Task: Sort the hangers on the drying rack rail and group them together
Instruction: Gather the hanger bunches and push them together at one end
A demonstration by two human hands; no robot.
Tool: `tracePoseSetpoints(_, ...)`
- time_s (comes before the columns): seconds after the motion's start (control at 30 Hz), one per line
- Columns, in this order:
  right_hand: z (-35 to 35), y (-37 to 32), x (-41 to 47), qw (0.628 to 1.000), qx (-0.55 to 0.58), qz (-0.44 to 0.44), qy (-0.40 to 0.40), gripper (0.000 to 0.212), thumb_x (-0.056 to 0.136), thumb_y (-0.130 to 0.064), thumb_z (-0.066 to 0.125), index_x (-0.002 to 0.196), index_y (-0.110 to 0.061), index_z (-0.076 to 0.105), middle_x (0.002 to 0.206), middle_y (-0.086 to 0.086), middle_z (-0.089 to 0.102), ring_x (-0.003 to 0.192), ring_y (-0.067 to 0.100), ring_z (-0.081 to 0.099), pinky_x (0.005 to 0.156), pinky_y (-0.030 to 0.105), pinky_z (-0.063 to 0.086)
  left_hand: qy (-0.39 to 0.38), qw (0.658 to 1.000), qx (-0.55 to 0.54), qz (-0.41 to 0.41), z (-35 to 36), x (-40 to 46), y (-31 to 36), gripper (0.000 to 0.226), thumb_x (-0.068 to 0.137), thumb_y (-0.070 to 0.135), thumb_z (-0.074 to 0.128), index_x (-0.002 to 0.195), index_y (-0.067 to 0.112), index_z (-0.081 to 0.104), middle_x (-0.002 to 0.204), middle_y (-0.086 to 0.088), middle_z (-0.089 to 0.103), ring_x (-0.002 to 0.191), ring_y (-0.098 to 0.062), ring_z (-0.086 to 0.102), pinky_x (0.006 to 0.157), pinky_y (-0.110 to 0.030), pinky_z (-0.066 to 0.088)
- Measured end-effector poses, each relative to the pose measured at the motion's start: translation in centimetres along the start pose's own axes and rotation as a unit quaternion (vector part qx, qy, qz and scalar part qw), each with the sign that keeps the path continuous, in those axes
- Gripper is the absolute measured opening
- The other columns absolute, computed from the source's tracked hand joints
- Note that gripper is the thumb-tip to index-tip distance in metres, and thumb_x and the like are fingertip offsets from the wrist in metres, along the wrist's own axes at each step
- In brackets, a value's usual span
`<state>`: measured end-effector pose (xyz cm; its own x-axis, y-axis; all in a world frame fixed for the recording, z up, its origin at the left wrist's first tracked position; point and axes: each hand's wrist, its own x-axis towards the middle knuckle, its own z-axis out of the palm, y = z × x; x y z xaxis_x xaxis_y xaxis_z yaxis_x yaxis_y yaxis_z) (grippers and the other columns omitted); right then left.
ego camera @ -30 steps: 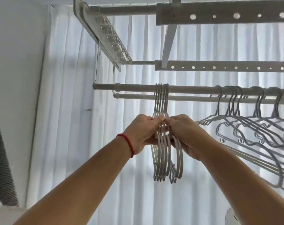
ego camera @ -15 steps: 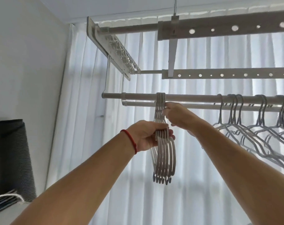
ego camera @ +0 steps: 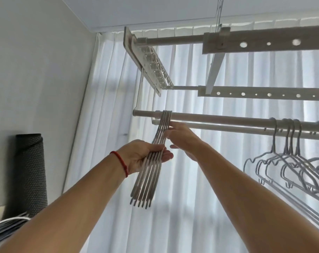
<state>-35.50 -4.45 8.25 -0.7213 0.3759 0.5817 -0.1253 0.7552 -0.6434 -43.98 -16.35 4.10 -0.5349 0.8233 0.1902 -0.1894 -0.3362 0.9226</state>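
A tight bundle of several grey hangers (ego camera: pixel 146 181) hangs edge-on from the left end of the white drying rack rail (ego camera: pixel 219 118). My left hand (ego camera: pixel 146 156), with a red string on its wrist, is closed around the middle of the bundle. My right hand (ego camera: pixel 180 136) touches the hanger necks just under the rail, fingers loosely spread, and I cannot see a firm grip. More grey hangers (ego camera: pixel 290 161) hang spread out on the same rail at the right.
Above the rail run two perforated white bars (ego camera: pixel 264 94) of the ceiling rack, with a clip panel (ego camera: pixel 151 64) at their left end. White curtains (ego camera: pixel 200 207) fill the background. A dark rolled mat (ego camera: pixel 27 172) and cables (ego camera: pixel 7 227) stand at the lower left by the wall.
My right hand let go of the bundle's middle and rose to the hanger necks under the rail. The bundle now hangs tilted to the left in my left hand. My view has tilted upward.
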Motion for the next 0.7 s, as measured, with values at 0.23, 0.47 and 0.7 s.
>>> tracePoseSetpoints(0.23, 1.6, -0.1, 1.2, 0.998, -0.036, 0.002, 0.061, 0.028, 0.082, -0.016, 0.054, 0.099, -0.019, 0.075, 0.084, 0.000, 0.069, 0.077, 0.017, 0.060, 0.074, 0.033, 0.052, -0.032, 0.999, -0.037, -0.008, -0.9, 0.1, 0.3, 0.017, 0.099, -0.002, 0.052, 0.100, -0.018, 0.060, 0.074, -0.027, 0.069, 0.062, -0.032, 0.074, 0.057, -0.034, 0.063)
tracePoseSetpoints(0.47, 0.9, 0.9, 1.0, 0.996, -0.061, 0.002, 0.064, 0.028, 0.079, -0.026, 0.051, 0.097, -0.028, 0.071, 0.092, 0.004, 0.075, 0.089, 0.024, 0.070, 0.084, 0.039, 0.056, -0.052, 0.998, -0.028, -0.016, 0.1, 0.5, -0.3, 0.021, 0.100, -0.002, 0.050, 0.093, -0.018, 0.061, 0.073, -0.027, 0.071, 0.061, -0.031, 0.074, 0.063, -0.036, 0.063)
tracePoseSetpoints(0.7, 0.5, 1.1, 0.3, 0.999, -0.045, 0.005, 0.028, 0.038, 0.086, -0.023, 0.052, 0.119, -0.036, 0.066, 0.102, -0.001, 0.075, 0.100, 0.020, 0.068, 0.096, 0.044, 0.055, -0.053, 0.998, -0.030, -0.005, 0.3, 0.4, -0.9, 0.026, 0.099, 0.005, 0.056, 0.106, -0.019, 0.059, 0.081, -0.029, 0.069, 0.068, -0.034, 0.075, 0.063, -0.037, 0.064)
